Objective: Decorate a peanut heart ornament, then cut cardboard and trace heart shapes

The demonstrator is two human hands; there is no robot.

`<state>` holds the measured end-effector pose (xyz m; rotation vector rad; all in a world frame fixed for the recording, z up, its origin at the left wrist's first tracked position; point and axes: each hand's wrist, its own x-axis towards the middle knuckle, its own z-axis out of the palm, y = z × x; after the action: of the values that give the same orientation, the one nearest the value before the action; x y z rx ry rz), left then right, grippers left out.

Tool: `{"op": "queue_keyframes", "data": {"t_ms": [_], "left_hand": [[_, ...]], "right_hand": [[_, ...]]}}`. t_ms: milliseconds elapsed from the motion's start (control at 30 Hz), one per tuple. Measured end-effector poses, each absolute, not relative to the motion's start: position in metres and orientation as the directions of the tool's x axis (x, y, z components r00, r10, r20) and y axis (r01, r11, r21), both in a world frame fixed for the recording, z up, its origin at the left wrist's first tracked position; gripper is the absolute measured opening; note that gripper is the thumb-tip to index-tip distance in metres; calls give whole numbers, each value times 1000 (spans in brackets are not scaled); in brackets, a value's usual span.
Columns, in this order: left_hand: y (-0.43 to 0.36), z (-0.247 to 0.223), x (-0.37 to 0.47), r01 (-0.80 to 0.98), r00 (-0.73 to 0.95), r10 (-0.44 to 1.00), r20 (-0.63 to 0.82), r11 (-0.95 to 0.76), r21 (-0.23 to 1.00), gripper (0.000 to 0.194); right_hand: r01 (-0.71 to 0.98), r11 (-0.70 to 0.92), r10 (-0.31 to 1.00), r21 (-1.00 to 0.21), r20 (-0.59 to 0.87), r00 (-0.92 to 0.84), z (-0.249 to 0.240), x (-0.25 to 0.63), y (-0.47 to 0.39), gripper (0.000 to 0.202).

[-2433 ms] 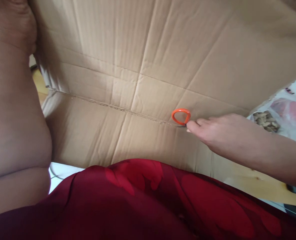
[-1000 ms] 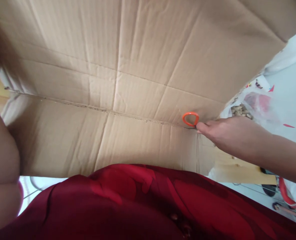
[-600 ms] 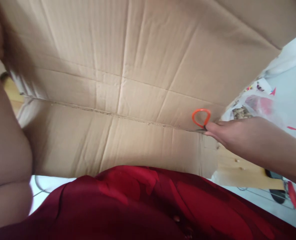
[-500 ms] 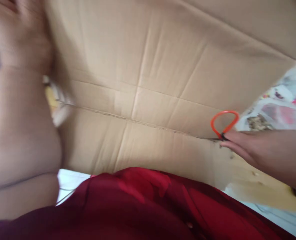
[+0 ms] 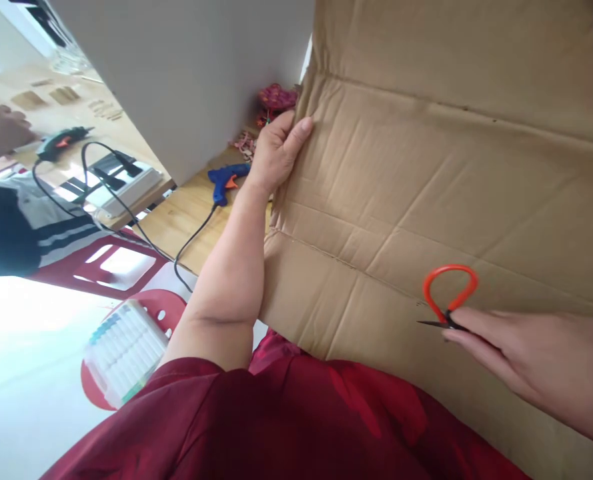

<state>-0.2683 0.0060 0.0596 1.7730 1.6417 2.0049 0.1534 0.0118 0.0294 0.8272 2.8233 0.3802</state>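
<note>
A large creased cardboard sheet [image 5: 376,167] spreads across the right half of the view, its lower flap over my lap. My left hand [image 5: 279,147] grips its left edge, the thumb on the near face and the fingers partly hidden behind. In my right hand [image 5: 506,347] is a pair of scissors [image 5: 450,267] with orange handles, pinched near the pivot. Their dark blades point left, over the cardboard just below a crease. One orange loop stands up above the hand; the other is hidden.
A blue glue gun [image 5: 225,181] with a cord lies on the wooden table [image 5: 171,220] beside a grey partition [image 5: 201,73]. Beyond are a power strip [image 5: 123,187], another glue gun [image 5: 63,141] and another person's hand [image 5: 1,133]. A marker box [image 5: 126,350] sits on a red stool [image 5: 169,307].
The view has swung left, bringing the partition, glue guns and stool into sight. The scissors' blades have come away from the crease and now show against the cardboard.
</note>
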Motion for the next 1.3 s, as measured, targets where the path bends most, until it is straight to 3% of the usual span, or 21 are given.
{"op": "queue_keyframes", "data": {"t_ms": [100, 233, 467, 600, 767, 1000, 1300], "left_hand": [[8, 59, -278, 567, -302, 634, 712, -481, 669, 44], [7, 57, -286, 507, -231, 692, 684, -515, 692, 37], [-2, 57, -295, 338, -145, 804, 576, -507, 793, 22], [-5, 60, -298, 274, -43, 869, 493, -465, 842, 13], [-14, 66, -291, 173, -68, 919, 388, -372, 912, 10], [-23, 65, -299, 223, -95, 957, 275, -249, 943, 2], [-19, 55, -324, 265, 33, 968, 249, -249, 932, 23]], "right_hand": [[387, 837, 483, 387, -187, -856, 52, 83, -4, 30], [253, 866, 339, 430, -135, -931, 72, -5, -15, 25], [180, 861, 245, 475, -78, -966, 80, -103, -19, 30], [155, 854, 220, 496, -74, -973, 77, -126, -21, 33], [152, 843, 238, 516, -104, -966, 78, -137, -27, 35], [155, 839, 248, 521, -113, -962, 78, -144, -28, 34], [143, 826, 252, 545, -130, -959, 83, -157, -40, 35]]}}
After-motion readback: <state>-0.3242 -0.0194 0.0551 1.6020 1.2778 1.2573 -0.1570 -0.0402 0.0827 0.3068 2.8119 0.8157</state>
